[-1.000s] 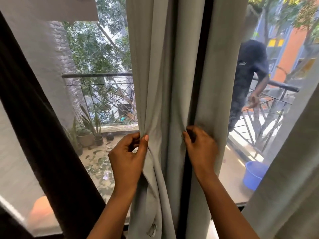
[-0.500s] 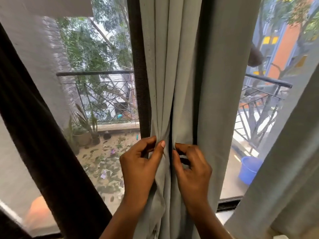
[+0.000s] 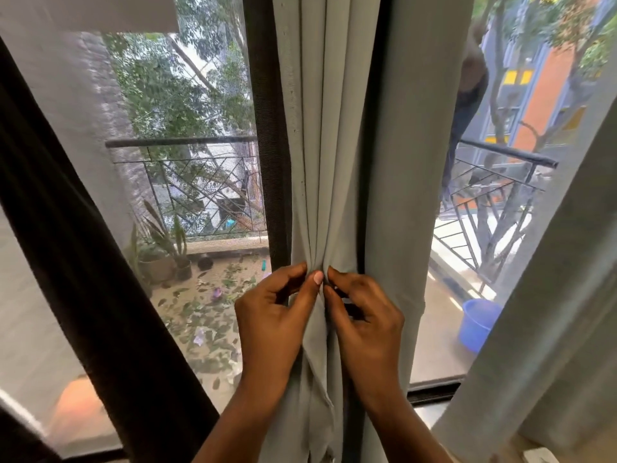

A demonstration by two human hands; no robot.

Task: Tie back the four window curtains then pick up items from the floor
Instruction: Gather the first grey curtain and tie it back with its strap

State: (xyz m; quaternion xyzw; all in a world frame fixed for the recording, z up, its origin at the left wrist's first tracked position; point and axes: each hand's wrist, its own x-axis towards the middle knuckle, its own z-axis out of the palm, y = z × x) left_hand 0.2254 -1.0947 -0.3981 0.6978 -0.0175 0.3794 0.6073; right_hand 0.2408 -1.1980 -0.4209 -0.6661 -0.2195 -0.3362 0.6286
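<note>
Left hand [image 3: 273, 315]: thumb and forefinger pinch the bunched folds of the grey curtain [image 3: 334, 162], and the other fingers curl in behind the cloth.
Right hand [image 3: 367, 325]: just beside the left hand, their fingertips almost touching; its curled fingers nip the same gather from the other side. Whether a tie-back cord lies in its fingers cannot be told.
Grey curtain: hangs straight up from both hands in narrow pleats and is squeezed to a waist between them. Its loose tail drops below the wrists.
Step in hand: probably collecting the panel into one tight bundle before it is bound.
Doing it well: each hand should sweep in the outer pleats on its own side, keep the pinch level, and hold firm with one hand while the other fetches the tie.
Risk: a stray fold beyond the right hand could slip free and leave the bundle lopsided.
Farther out: a dark window post [image 3: 267, 128] rises above the left hand, another pale curtain [image 3: 551, 312] hangs well off to the right, and a blue bucket [image 3: 477, 324] sits outside.
</note>
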